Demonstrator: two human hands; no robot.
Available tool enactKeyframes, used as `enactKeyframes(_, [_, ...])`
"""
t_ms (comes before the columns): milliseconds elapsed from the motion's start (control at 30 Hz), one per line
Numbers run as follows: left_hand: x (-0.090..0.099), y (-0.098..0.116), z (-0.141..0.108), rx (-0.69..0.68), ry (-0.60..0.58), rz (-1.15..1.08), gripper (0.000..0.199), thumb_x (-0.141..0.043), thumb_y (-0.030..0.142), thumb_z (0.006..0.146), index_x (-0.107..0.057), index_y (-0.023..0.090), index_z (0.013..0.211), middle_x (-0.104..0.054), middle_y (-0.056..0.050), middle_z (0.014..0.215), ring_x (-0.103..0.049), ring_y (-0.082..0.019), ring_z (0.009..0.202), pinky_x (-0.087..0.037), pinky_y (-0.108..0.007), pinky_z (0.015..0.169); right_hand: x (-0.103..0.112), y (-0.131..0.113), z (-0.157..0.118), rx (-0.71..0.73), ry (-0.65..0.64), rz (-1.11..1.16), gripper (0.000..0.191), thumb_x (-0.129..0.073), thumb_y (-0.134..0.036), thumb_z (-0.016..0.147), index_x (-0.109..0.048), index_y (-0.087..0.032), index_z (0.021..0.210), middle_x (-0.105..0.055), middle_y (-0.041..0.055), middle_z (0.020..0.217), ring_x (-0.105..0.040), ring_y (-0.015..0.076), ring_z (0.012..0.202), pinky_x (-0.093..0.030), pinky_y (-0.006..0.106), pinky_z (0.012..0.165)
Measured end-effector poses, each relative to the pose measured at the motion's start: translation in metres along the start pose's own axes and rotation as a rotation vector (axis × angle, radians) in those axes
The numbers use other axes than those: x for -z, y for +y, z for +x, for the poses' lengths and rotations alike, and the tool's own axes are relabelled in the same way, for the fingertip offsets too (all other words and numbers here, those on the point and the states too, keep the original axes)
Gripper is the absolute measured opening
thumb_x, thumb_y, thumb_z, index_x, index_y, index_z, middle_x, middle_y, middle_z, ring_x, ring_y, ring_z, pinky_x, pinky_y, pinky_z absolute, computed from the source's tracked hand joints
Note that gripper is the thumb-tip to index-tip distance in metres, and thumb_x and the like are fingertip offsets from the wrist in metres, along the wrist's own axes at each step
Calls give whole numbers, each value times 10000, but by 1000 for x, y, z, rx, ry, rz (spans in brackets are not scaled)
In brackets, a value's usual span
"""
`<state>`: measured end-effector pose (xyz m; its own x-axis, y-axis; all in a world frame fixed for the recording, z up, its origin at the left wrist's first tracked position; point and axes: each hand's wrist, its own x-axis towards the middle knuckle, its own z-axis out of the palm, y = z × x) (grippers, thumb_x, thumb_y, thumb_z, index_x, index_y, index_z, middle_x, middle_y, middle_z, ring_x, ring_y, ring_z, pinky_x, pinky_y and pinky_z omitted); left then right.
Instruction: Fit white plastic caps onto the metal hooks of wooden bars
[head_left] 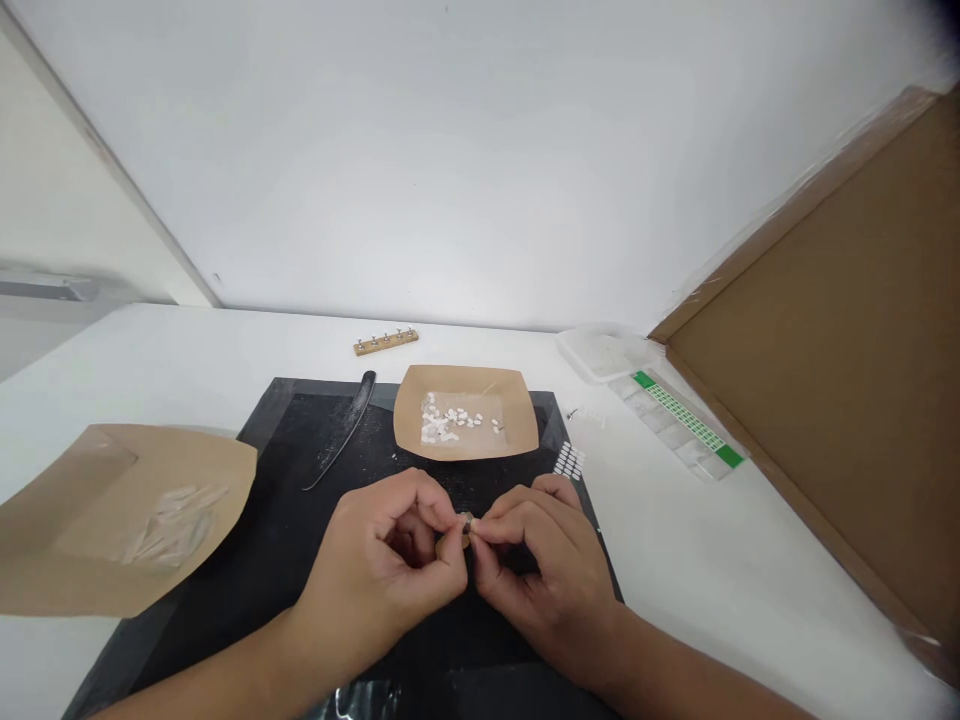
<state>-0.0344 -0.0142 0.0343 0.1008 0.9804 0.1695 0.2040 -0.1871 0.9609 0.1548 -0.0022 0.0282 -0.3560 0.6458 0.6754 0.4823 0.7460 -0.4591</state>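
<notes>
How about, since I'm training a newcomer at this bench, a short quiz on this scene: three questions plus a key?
1. True or false: the curved black object lies to the left of the cardboard tray with small white pieces.

2. Multiple choice: how many metal posts stand on the brown strip at the back?
A) three
B) five
C) eight

3. Short answer: where do the left hand and right hand meet, and at what?

Key:
1. True.
2. B.
3. Above the black mat, at a tiny item pinched in the fingers, too small to identify.
</notes>
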Motion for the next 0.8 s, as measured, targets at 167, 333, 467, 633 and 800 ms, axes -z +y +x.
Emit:
enactKeyframes(167, [4, -5, -2, 139, -72, -143, 178, -765, 228, 867, -598, 189, 824, -556, 80, 487, -562, -81, 372, -426, -143, 408, 1, 4, 0, -50, -18, 77, 177, -694, -61, 920, -607, -214, 934, -687, -57, 743, -691, 127, 691, -384, 353, 772])
enactKeyframes(333, [8, -10, 0, 250, -120, -272, 257, -801, 351, 915, -610, 183, 880, -654, 39, 554, -649, -120, 381, -492, -157, 398, 6, 6, 1, -105, -53, 176, 153, -680, -81, 942, -623, -220, 972, -731, -42, 819, -697, 129, 721, -401, 356, 796])
enactKeyframes(467, [10, -9, 2, 299, -164, -342, 313, -828, 403, 912, -613, 177, 887, -665, 37, 547, -664, -126, 374, -510, -149, 389, 10, 5, 3, -115, -58, 215, 150, -667, -89, 960, -627, -227, 1002, -741, -37, 855, -706, 135, 769, -425, 346, 797])
enactKeyframes(633, [10, -8, 2, 313, -169, -363, 310, -839, 391, 906, -622, 169, 905, -694, 22, 570, -677, -127, 388, -547, -154, 395, 9, 6, 4, -75, -40, 202, 156, -673, -81, 955, -624, -221, 1003, -749, -37, 843, -730, 129, 764, -431, 347, 798])
enactKeyframes(800, [10, -8, 2, 315, -185, -395, 269, -851, 338, 889, -648, 166, 933, -694, 32, 572, -662, -120, 382, -565, -165, 384, 8, 7, 4, 37, 7, 116, 182, -697, -44, 922, -629, -202, 982, -764, -13, 829, -762, 144, 770, -429, 355, 784])
